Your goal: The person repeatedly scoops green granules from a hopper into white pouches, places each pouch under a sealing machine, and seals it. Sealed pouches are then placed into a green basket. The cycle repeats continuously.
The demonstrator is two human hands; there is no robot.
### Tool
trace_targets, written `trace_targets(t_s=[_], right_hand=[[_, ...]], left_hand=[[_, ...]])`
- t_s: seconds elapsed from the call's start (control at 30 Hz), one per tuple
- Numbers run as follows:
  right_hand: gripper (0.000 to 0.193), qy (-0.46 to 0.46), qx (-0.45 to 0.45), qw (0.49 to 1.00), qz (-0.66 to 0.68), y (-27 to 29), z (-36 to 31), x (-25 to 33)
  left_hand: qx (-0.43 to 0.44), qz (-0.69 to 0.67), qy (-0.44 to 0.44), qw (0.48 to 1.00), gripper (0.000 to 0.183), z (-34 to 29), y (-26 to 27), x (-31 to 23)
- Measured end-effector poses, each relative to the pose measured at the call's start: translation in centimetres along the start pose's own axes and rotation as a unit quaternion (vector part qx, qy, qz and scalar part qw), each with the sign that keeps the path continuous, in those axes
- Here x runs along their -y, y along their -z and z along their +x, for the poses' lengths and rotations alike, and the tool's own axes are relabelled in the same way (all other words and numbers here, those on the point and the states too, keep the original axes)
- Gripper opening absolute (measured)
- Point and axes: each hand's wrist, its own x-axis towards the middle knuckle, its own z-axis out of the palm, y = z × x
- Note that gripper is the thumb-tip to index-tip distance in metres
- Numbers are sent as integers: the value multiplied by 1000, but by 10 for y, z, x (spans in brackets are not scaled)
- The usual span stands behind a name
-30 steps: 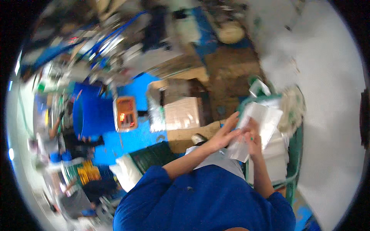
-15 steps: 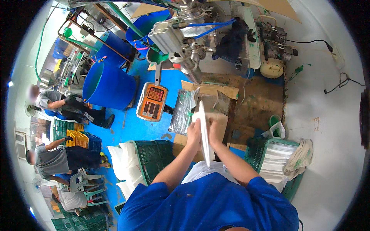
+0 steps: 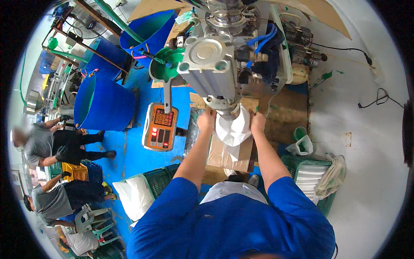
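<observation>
A white bag (image 3: 233,131) stands upright below a metal filling nozzle (image 3: 228,113), its mouth spread around the nozzle's lower end. My left hand (image 3: 207,121) grips the bag's left edge, and my right hand (image 3: 257,122) is closed on its right edge. The bag's far side and some fingertips are hidden. Under the bag lies a cardboard box (image 3: 232,154) covered with clear plastic. Just left of my left hand is an orange and white digital scale display (image 3: 160,126). Above the nozzle, the machine's grey metal cylinder (image 3: 209,64) blocks part of the view.
A pot with a long handle (image 3: 166,67), smeared green, sits beside the machine. Blue tubs (image 3: 103,103) stand at left. Green crates with white bags flank me: the left crate (image 3: 161,179) and right crate (image 3: 286,162). Several people (image 3: 60,142) work at far left.
Both hands have moved forward and apart. The white bag, edge-on before between my hands, is now opened out under the nozzle. My view has shifted toward the machine.
</observation>
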Motion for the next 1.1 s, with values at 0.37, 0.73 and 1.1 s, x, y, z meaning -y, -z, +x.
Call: trace_targets(t_s=[0.37, 0.73, 1.1], right_hand=[[28, 53, -63, 987, 137, 27, -44, 27], [47, -26, 125, 925, 357, 39, -63, 18], [59, -32, 178, 883, 432, 52, -69, 22]], left_hand=[[434, 450, -290, 724, 41, -43, -44, -59], [368, -33, -197, 908, 15, -34, 36, -65], [504, 144, 163, 836, 46, -142, 61, 12]])
